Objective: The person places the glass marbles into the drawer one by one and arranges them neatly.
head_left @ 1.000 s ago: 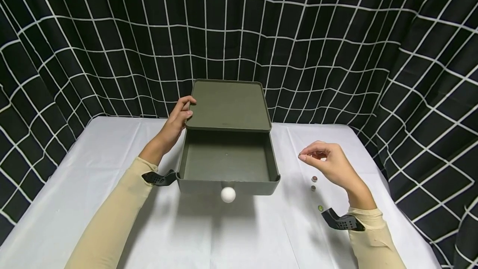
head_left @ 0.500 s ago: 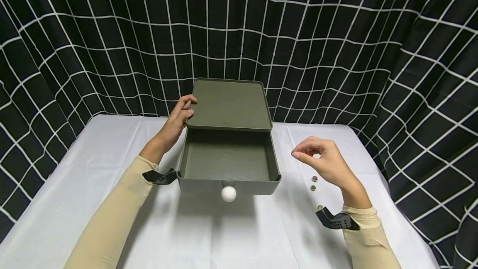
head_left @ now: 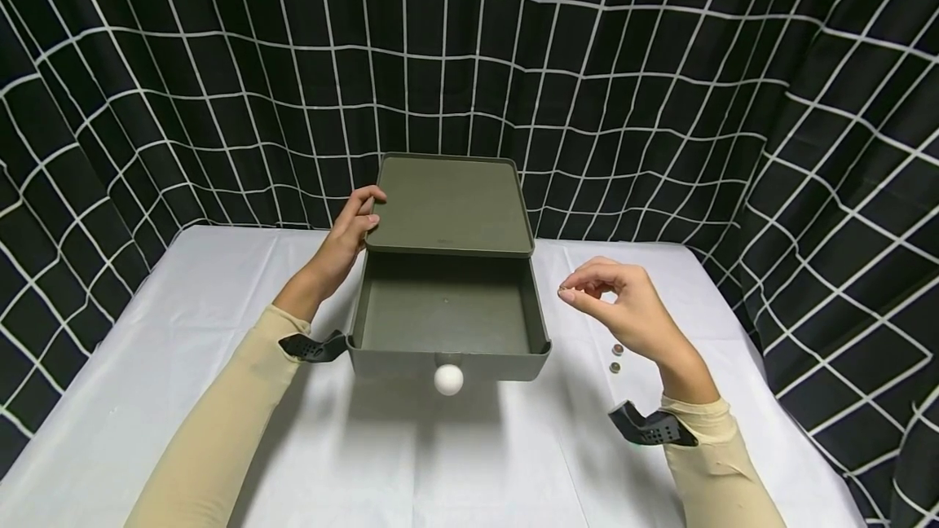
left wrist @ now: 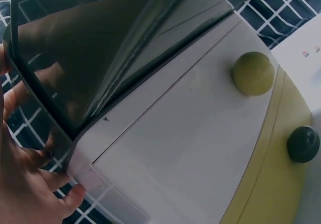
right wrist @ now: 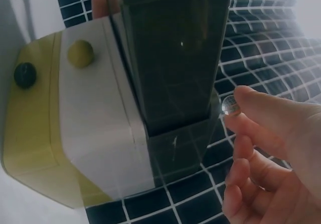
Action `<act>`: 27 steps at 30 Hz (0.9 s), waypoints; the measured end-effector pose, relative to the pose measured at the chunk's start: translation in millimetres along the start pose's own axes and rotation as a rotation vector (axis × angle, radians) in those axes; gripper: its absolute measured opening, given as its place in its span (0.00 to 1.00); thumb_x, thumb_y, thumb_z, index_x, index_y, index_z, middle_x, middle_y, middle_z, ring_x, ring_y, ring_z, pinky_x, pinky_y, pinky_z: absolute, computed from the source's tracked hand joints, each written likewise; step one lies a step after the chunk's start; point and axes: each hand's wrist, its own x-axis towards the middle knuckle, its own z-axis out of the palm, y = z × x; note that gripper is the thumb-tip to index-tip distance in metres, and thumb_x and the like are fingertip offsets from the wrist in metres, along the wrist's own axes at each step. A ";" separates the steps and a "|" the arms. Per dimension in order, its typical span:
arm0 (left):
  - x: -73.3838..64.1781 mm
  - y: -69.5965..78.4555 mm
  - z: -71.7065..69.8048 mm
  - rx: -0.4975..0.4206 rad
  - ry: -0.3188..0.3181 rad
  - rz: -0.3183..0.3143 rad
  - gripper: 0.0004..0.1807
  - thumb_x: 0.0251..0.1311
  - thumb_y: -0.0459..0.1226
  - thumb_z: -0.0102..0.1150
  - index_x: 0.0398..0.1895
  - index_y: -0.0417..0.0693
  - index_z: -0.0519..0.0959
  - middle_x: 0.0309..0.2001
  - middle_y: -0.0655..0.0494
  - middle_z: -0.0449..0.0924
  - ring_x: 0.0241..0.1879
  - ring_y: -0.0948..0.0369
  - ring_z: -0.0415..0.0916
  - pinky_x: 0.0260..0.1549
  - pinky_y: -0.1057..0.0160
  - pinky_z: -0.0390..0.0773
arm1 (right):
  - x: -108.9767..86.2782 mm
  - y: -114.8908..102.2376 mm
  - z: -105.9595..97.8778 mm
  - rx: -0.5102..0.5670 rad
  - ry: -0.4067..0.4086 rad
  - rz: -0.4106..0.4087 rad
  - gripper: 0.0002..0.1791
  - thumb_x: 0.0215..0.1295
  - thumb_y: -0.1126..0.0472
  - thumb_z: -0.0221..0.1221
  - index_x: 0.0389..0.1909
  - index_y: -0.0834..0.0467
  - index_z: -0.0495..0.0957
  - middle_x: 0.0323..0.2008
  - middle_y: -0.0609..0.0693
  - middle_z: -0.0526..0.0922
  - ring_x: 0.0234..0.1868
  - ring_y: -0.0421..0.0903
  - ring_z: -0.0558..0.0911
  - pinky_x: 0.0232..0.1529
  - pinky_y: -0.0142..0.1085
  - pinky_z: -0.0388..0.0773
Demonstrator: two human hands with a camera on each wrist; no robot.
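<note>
A small drawer cabinet with a dark green top stands mid-table, its green top drawer pulled out toward me. Nothing lies inside that drawer, and a white round knob is on its front. My left hand holds the cabinet's left side near the top, thumb and fingers at the edge. To the right of the drawer, my right hand pinches a clear glass marble between thumb and index finger, above the table. Two small marbles lie on the cloth below that hand.
Below the open drawer are a white drawer with a yellow knob and a yellow drawer with a dark knob. A white cloth covers the table. A black curtain with white grid lines surrounds it.
My right hand has moved left and slightly away from me, bringing the marble closer to the drawer. A green marble on the cloth is now hidden behind the right wrist strap. The left hand stays put.
</note>
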 end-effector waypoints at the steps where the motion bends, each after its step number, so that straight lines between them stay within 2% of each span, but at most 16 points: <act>1: 0.1 0.1 -0.2 -0.001 0.001 0.000 0.15 0.71 0.41 0.37 0.59 0.63 0.61 0.83 0.50 0.35 0.82 0.56 0.27 0.75 0.36 0.33 | 0.7 -1.0 -0.1 0.003 0.002 -0.004 0.05 0.60 0.72 0.67 0.34 0.60 0.87 0.31 0.39 0.82 0.31 0.34 0.75 0.37 0.26 0.75; 10: 0.9 0.7 -0.5 0.005 -0.001 -0.003 0.15 0.71 0.41 0.37 0.59 0.63 0.61 0.83 0.50 0.36 0.82 0.56 0.28 0.75 0.36 0.35 | 5.2 -11.0 1.2 0.048 0.011 -0.042 0.06 0.59 0.74 0.66 0.34 0.61 0.86 0.31 0.39 0.81 0.32 0.35 0.75 0.37 0.26 0.73; 27: 0.5 1.2 -1.2 0.012 -0.003 -0.022 0.16 0.72 0.42 0.37 0.60 0.63 0.61 0.83 0.50 0.35 0.82 0.55 0.29 0.74 0.36 0.37 | 20.4 -29.4 25.1 0.068 -0.066 -0.073 0.07 0.59 0.72 0.67 0.34 0.58 0.87 0.29 0.43 0.79 0.33 0.38 0.73 0.40 0.29 0.72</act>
